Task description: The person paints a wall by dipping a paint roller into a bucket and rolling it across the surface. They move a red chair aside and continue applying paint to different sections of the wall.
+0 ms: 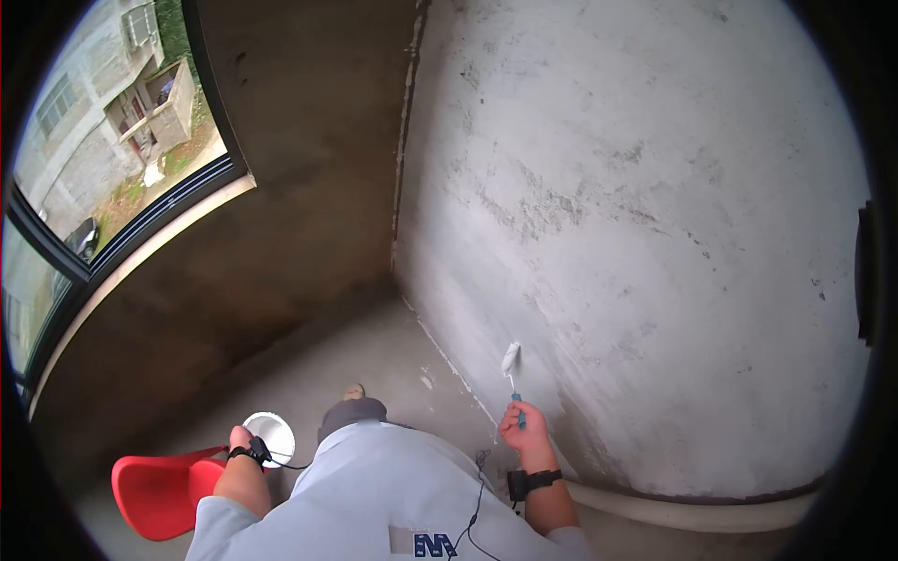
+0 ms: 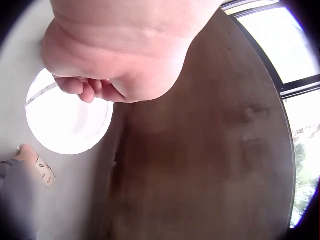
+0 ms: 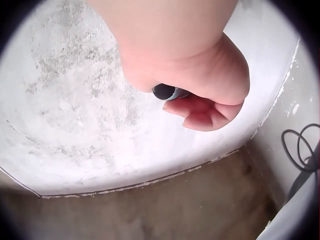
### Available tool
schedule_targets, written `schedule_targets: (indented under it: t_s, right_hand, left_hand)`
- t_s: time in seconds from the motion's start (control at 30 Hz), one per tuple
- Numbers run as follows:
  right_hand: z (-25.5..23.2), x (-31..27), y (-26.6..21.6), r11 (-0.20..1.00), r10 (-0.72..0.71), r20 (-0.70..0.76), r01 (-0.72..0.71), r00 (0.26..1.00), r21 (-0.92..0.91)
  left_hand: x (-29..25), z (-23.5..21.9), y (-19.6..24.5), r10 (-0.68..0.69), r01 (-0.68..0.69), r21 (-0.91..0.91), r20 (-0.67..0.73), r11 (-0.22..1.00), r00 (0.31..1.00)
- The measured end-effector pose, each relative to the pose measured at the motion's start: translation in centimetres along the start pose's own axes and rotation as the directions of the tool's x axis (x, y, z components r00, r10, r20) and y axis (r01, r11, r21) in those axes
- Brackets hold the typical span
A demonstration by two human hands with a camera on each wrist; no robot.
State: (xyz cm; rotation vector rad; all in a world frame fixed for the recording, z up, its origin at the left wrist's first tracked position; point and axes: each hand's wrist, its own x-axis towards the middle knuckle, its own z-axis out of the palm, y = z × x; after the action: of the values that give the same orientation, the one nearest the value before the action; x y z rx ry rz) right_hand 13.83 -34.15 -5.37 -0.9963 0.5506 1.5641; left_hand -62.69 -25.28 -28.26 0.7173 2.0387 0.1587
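My right hand [image 1: 526,428] grips the blue handle of a small white paint roller [image 1: 511,359]. Its sleeve lies over the lower part of the pale grey wall [image 1: 599,280], tilted slightly. In the right wrist view the dark butt of the roller handle [image 3: 164,92] pokes out of the curled right hand [image 3: 195,82]. Low on the other side, my left hand [image 1: 240,438] holds a white bucket [image 1: 292,435] at its edge. The left wrist view has the left hand's fingers [image 2: 87,92] curled over the bucket [image 2: 67,151]; a thin strip crosses its opening, and the exact grip is hidden.
A red chair [image 1: 150,496] stands beside the bucket. Along the foot of the wall runs a thick pale pipe [image 1: 692,512]. A dark brown wall [image 1: 309,122] with a window [image 1: 112,122] meets the pale wall in a corner. Thin cables [image 1: 475,505] hang near the right forearm.
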Motion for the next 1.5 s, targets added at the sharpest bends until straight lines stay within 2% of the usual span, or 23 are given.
schedule_targets:
  t_s: [0.07,0.1,0.13,0.2,0.27,0.33,0.37,0.4,0.43,0.47,0.5,0.53,0.63,0.67,0.7,0.73,0.8,0.83,0.93,1.0,1.03,1.2,1.5]
  right_hand:
    - [3.0,1.7,0.4,1.0,0.016,-0.008,-0.016,1.0,-0.023]
    - [4.5,2.4,0.7,0.999,0.03,-0.018,-0.03,0.999,-0.033]
    - [6.3,2.8,1.1,0.999,0.032,-0.014,-0.032,0.999,-0.044]
    - [9.9,3.3,1.9,0.975,-0.049,-0.056,0.035,0.997,-0.219]
    - [13.2,3.2,2.3,0.973,-0.045,-0.005,0.042,0.999,-0.226]
    - [15.9,3.0,2.7,0.973,-0.049,0.045,0.058,0.998,-0.225]
    - [16.8,2.9,3.1,0.969,-0.075,0.121,0.101,0.99,-0.224]
    - [17.7,2.7,3.4,0.965,-0.105,0.197,0.148,0.975,-0.218]
    - [18.6,2.4,3.7,0.965,-0.118,0.197,0.16,0.973,-0.21]
    - [19.4,2.0,4.1,0.954,-0.158,0.207,0.204,0.966,-0.221]
    - [20.0,1.7,4.3,0.94,-0.197,0.217,0.246,0.956,-0.234]
    - [20.1,1.7,4.2,0.939,-0.207,0.217,0.256,0.954,-0.229]
    - [19.6,1.4,4.1,0.911,-0.118,0.241,0.201,0.963,-0.359]
    - [19.4,1.0,4.2,0.916,-0.059,0.227,0.143,0.972,-0.375]
    - [19.0,0.6,4.2,0.918,-0.001,0.213,0.085,0.977,-0.388]
    - [18.1,0.5,4.0,0.918,-0.008,0.217,0.094,0.976,-0.385]
    - [15.7,0.8,3.4,0.899,-0.02,0.257,0.129,0.966,-0.418]
    - [14.5,0.6,3.2,0.903,-0.043,0.271,0.153,0.962,-0.402]
    - [10.7,-0.3,2.7,0.953,-0.089,0.192,0.14,0.977,-0.268]
    - [8.0,-1.1,2.9,0.936,-0.221,-0.082,0.187,0.972,-0.299]
    - [6.3,-1.2,3.2,0.935,-0.233,-0.079,0.201,0.969,-0.293]
    - [-3.3,-2.3,4.4,0.926,-0.339,-0.208,0.286,0.918,-0.248]
    - [-4.8,-10.8,8.4,0.725,-0.688,-0.254,0.623,0.68,-0.295]
  left_hand:
    - [-1.1,0.0,0.5,-0.25,0.22,-0.496,0.006,0.84,0.968]
    - [-5.6,-0.2,4.6,-0.351,0.27,-0.645,0.003,0.715,0.936]
    - [-3.1,-0.6,3.0,-0.295,0.259,-0.595,0.038,0.761,0.955]
    - [0.2,-0.7,1.5,-0.34,0.331,-0.745,0.148,0.579,0.929]
    - [1.1,-1.3,1.5,-0.35,0.289,-0.679,0.051,0.675,0.936]
    - [1.0,-2.3,2.5,-0.19,0.172,-0.272,-0.039,0.947,0.981]
    - [-0.8,-3.1,4.8,-0.138,0.131,-0.094,-0.069,0.987,0.988]
    - [2.8,-3.7,3.7,-0.172,0.16,-0.338,-0.004,0.927,0.985]
    - [3.9,-1.7,0.7,-0.16,0.151,-0.332,0.002,0.931,0.987]
    - [5.6,-3.0,3.2,-0.291,0.249,-0.469,-0.017,0.847,0.957]
    - [7.1,-3.5,2.9,-0.094,0.081,-0.299,-0.027,0.951,0.995]
    - [8.5,-3.5,2.8,-0.084,0.074,-0.297,-0.021,0.952,0.996]
    - [8.9,-2.6,5.3,0.104,-0.089,-0.36,0.024,0.929,0.994]
    - [5.9,-2.3,9.3,-0.173,0.149,-0.627,0.023,0.765,0.985]
    - [3.5,-2.3,11.8,-0.422,0.319,-0.822,0.107,0.471,0.9]
    - [2.4,-2.5,12.6,-0.414,0.316,-0.822,0.109,0.474,0.904]
    - [1.4,-2.4,15.1,-0.276,0.247,-0.681,0.069,0.689,0.959]
    - [0.5,-1.7,16.8,-0.364,0.228,-0.76,-0.012,0.609,0.931]
    - [2.7,-1.4,17.3,-0.07,0.064,-0.3,-0.007,0.952,0.998]
    - [2.4,-0.6,19.2,-0.14,0.123,-0.451,-0.006,0.884,0.99]
    - [1.6,-0.2,20.2,-0.233,0.193,-0.599,0.01,0.777,0.972]
    - [-0.9,2.5,23.8,-0.263,0.185,-0.669,-0.016,0.72,0.965]
    - [-0.3,5.0,27.0,-0.03,0.046,-0.431,0.044,0.901,0.999]
